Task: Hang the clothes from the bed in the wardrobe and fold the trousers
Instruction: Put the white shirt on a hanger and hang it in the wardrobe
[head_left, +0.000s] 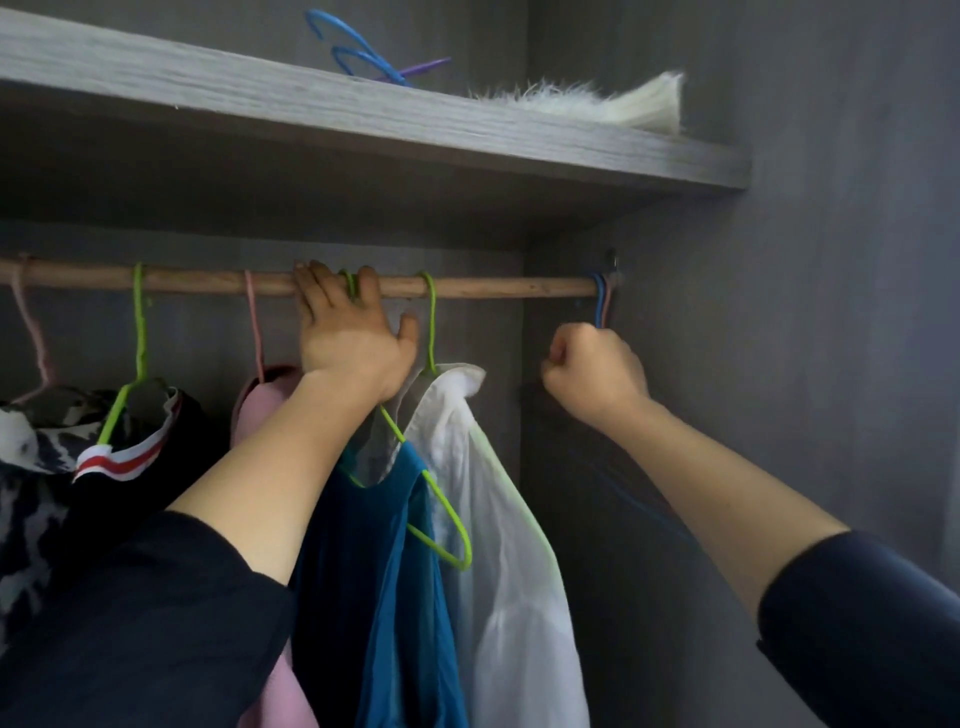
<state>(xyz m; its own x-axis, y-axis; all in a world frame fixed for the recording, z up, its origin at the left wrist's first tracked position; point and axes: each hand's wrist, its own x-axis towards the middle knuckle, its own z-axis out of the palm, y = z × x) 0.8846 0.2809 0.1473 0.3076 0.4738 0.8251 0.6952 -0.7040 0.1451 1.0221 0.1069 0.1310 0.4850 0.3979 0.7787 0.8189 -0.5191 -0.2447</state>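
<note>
gripping the rod (493, 287) with left hand (353, 338); my right hand (595, 370) clenches the blue hanger (600, 304) at 3 o'clock.

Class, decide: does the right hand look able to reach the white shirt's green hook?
Probably yes, once it lets go of the blue hanger: only bare rail lies between the right hand and the green hook.
</note>
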